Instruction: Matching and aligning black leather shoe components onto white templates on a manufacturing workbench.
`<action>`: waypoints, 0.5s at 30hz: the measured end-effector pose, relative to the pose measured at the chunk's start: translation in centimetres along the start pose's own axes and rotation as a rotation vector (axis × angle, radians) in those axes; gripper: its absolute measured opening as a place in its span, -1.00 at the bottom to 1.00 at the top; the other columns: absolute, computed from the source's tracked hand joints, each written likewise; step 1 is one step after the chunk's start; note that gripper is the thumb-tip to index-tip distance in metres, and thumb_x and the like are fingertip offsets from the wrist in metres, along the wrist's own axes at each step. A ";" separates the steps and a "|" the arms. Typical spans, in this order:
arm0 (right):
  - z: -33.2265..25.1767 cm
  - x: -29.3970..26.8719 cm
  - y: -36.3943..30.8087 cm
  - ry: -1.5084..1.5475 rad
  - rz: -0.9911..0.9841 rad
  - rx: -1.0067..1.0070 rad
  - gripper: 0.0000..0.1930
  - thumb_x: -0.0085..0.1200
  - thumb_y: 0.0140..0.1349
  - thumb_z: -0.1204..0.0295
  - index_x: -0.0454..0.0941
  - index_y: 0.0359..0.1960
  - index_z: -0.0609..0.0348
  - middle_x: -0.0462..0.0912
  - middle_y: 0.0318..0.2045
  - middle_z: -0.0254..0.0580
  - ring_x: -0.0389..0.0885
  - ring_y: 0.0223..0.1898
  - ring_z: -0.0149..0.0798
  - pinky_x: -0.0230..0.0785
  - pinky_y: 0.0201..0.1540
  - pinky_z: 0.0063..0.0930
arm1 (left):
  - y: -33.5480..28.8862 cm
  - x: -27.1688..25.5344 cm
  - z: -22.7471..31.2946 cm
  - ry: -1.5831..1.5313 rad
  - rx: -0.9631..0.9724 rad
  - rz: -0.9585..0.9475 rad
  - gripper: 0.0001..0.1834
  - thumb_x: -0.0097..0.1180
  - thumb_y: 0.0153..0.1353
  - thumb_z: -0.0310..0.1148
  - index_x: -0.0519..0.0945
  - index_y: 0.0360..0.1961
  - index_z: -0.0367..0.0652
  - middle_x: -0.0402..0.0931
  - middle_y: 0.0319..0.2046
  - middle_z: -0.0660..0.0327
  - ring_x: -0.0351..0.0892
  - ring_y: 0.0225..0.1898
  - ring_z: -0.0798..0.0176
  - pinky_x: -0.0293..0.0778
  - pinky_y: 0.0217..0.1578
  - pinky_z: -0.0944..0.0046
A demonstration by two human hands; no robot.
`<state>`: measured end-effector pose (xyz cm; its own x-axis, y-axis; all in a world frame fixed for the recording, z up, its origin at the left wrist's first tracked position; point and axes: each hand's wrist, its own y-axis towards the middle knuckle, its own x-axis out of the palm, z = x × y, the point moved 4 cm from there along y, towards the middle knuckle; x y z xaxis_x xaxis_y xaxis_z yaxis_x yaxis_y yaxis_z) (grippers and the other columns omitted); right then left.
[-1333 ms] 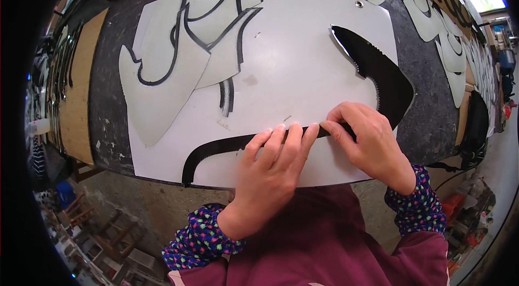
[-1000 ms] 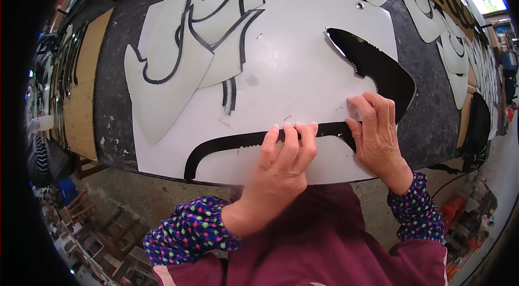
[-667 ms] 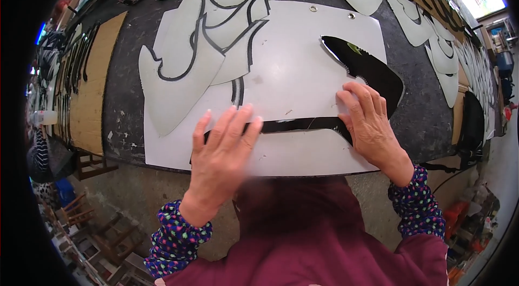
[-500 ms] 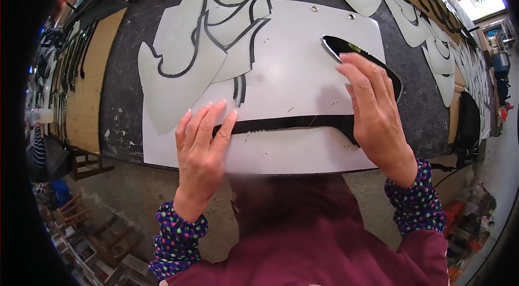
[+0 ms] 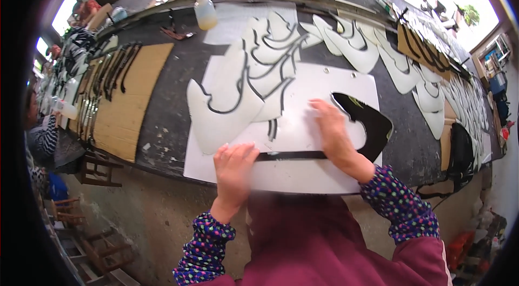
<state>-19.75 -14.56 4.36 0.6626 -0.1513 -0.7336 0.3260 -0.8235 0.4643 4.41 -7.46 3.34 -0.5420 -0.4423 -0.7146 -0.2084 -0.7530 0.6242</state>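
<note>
While the right hand (image 5: 336, 136) is unclenched, the black strip (image 5: 294, 155) could be skewed if dragged by the left hand (image 5: 232, 170), its grip unclear.

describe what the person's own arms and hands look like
The left hand and right hand are bare, the fingers ungloved. Dark blue lower sleeves with pink and green speckles gather at both wrists; above them is a maroon garment.

1 head-worn fisheye looks down and forward from close above the hands (image 5: 233, 171) and dark table (image 5: 167, 118).
</note>
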 end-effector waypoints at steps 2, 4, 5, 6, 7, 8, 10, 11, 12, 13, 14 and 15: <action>2.2 -3.9 -0.6 -0.106 0.062 0.127 -0.58 -0.04 0.39 0.54 0.35 0.28 0.21 0.49 0.18 0.03 0.41 0.25 0.00 0.20 0.27 -0.17 | -0.8 -1.2 -0.1 0.013 -0.011 -0.053 -0.75 0.16 0.12 -0.51 0.71 -0.15 -0.18 0.67 -0.07 0.18 0.60 0.03 0.15 0.27 0.23 0.00; 5.5 -7.5 -3.1 -0.529 -0.002 0.246 -0.42 0.18 0.31 0.34 0.30 0.32 0.21 0.45 0.24 0.02 0.34 0.32 0.03 0.16 0.29 -0.07 | -1.4 -2.0 -0.6 0.044 -0.014 -0.007 -0.76 0.17 0.12 -0.51 0.71 -0.16 -0.17 0.67 -0.07 0.19 0.60 0.03 0.15 0.26 0.23 0.00; 8.1 -8.9 -5.3 -0.592 -0.048 0.391 -0.30 0.25 0.25 0.24 0.25 0.36 0.23 0.41 0.28 0.01 0.29 0.36 0.04 0.14 0.28 -0.01 | -1.4 -2.5 -1.0 0.064 -0.021 0.015 -0.77 0.19 0.11 -0.50 0.71 -0.17 -0.17 0.67 -0.08 0.19 0.61 0.02 0.15 0.25 0.23 0.01; 9.5 -10.1 -6.5 -0.613 -0.209 0.518 -0.21 0.29 0.22 0.19 0.19 0.40 0.25 0.39 0.30 0.02 0.27 0.36 0.04 0.13 0.27 0.00 | -1.3 -3.1 -1.6 0.065 -0.036 0.038 -0.77 0.20 0.10 -0.51 0.71 -0.19 -0.17 0.68 -0.09 0.19 0.61 0.00 0.13 0.30 0.18 0.02; 10.4 -11.1 -7.5 -0.524 -0.207 0.489 -0.25 0.32 0.18 0.16 0.28 0.33 0.22 0.39 0.29 0.00 0.31 0.33 0.02 0.16 0.24 -0.04 | -1.1 -3.6 -2.2 0.079 -0.036 0.054 -0.77 0.20 0.10 -0.51 0.71 -0.19 -0.17 0.68 -0.09 0.19 0.61 0.00 0.13 0.30 0.18 0.02; 10.5 -12.1 -6.8 -0.467 -0.259 0.519 -0.32 0.33 0.16 0.17 0.36 0.23 0.23 0.44 0.23 0.00 0.37 0.27 0.01 0.22 0.18 -0.08 | -0.9 -3.9 -3.0 0.070 -0.057 0.065 -0.77 0.20 0.09 -0.52 0.71 -0.19 -0.18 0.68 -0.10 0.17 0.61 -0.01 0.12 0.34 0.15 0.05; 11.0 -13.9 -5.4 -0.298 -0.361 0.525 -0.50 0.35 0.14 0.22 0.48 0.01 0.27 0.56 0.01 -0.01 0.52 0.07 -0.03 0.34 0.02 -0.18 | -0.2 -4.4 -4.4 0.065 -0.070 0.079 -0.76 0.21 0.07 -0.55 0.71 -0.19 -0.21 0.67 -0.11 0.13 0.62 -0.03 0.08 0.41 0.05 0.12; 11.4 -15.9 -4.3 -0.185 -0.390 0.490 -0.58 0.36 0.14 0.26 0.53 -0.12 0.31 0.63 -0.14 -0.02 0.60 -0.06 -0.08 0.39 -0.09 -0.24 | 0.9 -5.0 -4.2 0.077 -0.055 0.099 -0.76 0.21 0.07 -0.55 0.71 -0.19 -0.21 0.67 -0.11 0.13 0.62 -0.03 0.08 0.41 0.05 0.12; 10.8 -17.4 -2.2 -0.086 -0.496 0.546 -0.67 0.34 0.14 0.34 0.56 -0.22 0.37 0.62 -0.41 -0.10 0.61 -0.33 -0.22 0.41 -0.30 -0.33 | 1.1 -4.8 -5.0 0.043 -0.083 0.100 -0.74 0.20 0.07 -0.57 0.71 -0.17 -0.22 0.68 -0.11 0.10 0.62 -0.03 0.06 0.44 0.04 0.12; 11.1 -18.7 -0.2 0.080 -0.594 0.629 -0.68 0.33 0.14 0.34 0.58 -0.23 0.37 0.60 -0.48 -0.22 0.55 -0.44 -0.38 0.41 -0.39 -0.39 | 1.3 -4.4 -5.9 0.008 -0.111 0.100 -0.72 0.19 0.06 -0.59 0.71 -0.15 -0.23 0.68 -0.11 0.08 0.62 -0.04 0.03 0.46 0.03 0.11; 8.8 -20.0 3.5 0.103 -0.656 0.681 -0.69 0.31 0.16 0.34 0.60 -0.21 0.36 0.62 -0.46 -0.29 0.54 -0.46 -0.45 0.41 -0.41 -0.48 | 1.1 -4.0 -6.7 0.025 -0.122 0.103 -0.72 0.19 0.06 -0.59 0.71 -0.15 -0.23 0.68 -0.11 0.08 0.62 -0.04 0.03 0.46 0.03 0.11; 6.6 -20.5 7.6 0.113 -0.639 0.763 -0.72 0.30 0.17 0.34 0.63 -0.23 0.34 0.63 -0.47 -0.30 0.57 -0.43 -0.49 0.44 -0.37 -0.57 | 0.3 -3.6 -7.6 -0.022 -0.183 0.108 -0.69 0.17 0.06 -0.61 0.71 -0.13 -0.24 0.68 -0.10 0.07 0.62 -0.04 0.00 0.48 0.02 0.10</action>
<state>-35.36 -21.38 19.67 0.5869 0.4624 -0.6646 0.1494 -0.8686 -0.4725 12.45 -9.82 3.68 -0.5709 -0.5159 -0.6387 0.0016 -0.7786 0.6275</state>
